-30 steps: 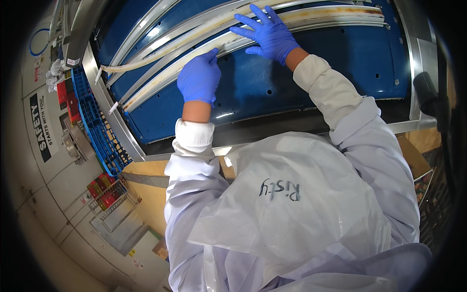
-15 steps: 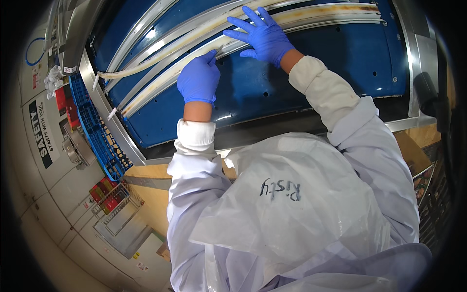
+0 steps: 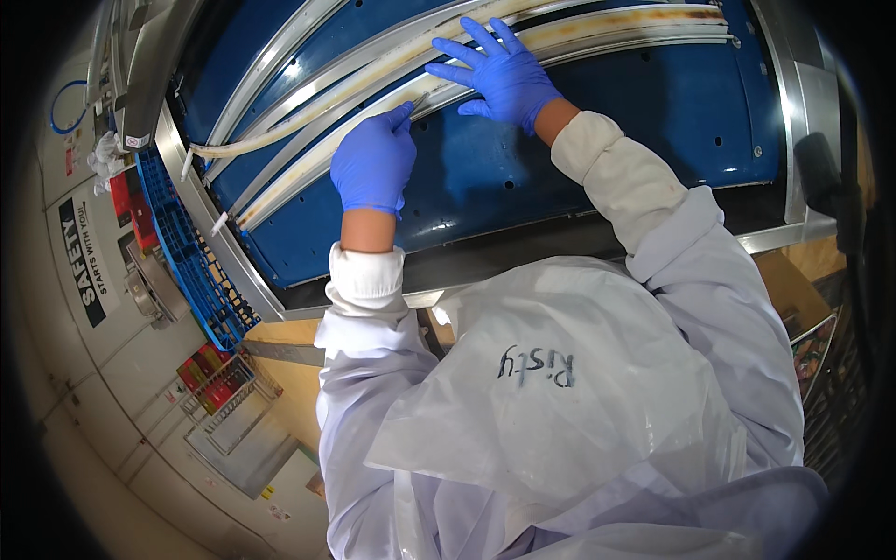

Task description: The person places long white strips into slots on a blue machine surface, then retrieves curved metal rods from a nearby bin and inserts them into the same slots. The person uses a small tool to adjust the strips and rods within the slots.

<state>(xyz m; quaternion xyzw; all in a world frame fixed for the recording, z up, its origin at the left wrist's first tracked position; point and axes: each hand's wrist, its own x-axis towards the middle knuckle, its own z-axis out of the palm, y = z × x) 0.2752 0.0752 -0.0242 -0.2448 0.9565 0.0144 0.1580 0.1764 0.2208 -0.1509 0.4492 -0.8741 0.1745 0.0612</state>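
My left hand (image 3: 375, 161), in a blue glove, is closed with thumb and forefinger pinched together. A small thin pointed tool (image 3: 419, 100) sticks out from its fingertips against a long whitish strip (image 3: 308, 175) with brown stains. My right hand (image 3: 511, 82), also blue-gloved, lies to the right with fingers spread over the strips and holds nothing. A second stained strip (image 3: 280, 138) curves behind the first, both beside pale metal rails. The strips rest on a dark blue panel (image 3: 597, 121) with small holes.
Metal frame bars (image 3: 793, 121) edge the blue panel. A blue plastic crate (image 3: 191, 261) stands at the left, with red bins (image 3: 140, 210) beyond it. Farther down is a wire rack (image 3: 224, 387). A cardboard box (image 3: 793, 294) sits at the lower right.
My left hand has shifted slightly left and toward me along the strip, still pinched. My right hand stays nearly in place, fingers spread.
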